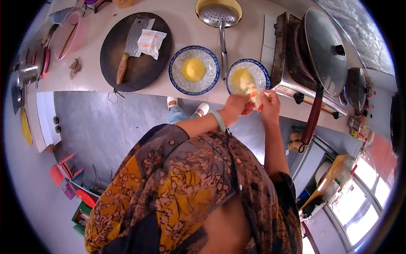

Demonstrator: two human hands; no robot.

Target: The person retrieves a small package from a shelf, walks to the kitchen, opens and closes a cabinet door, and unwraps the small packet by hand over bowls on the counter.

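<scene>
Both hands are closed on a small white and orange packet, held low over the near edge of the right blue-rimmed plate. My left hand pinches it from the left, a pale green bracelet on that wrist. On its other side my right hand grips it with bent fingers. In the right plate lies a yellow food, partly pale and powdery. Beside it, the left blue-rimmed plate holds a rounder yellow mound. The packet's opening is too small to make out.
A cleaver and a white packet with orange print rest on a round dark chopping board. Behind the plates, a slotted ladle lies in a yellow-rimmed bowl. Right stands a gas stove with a lidded pan, its handle projecting nearward.
</scene>
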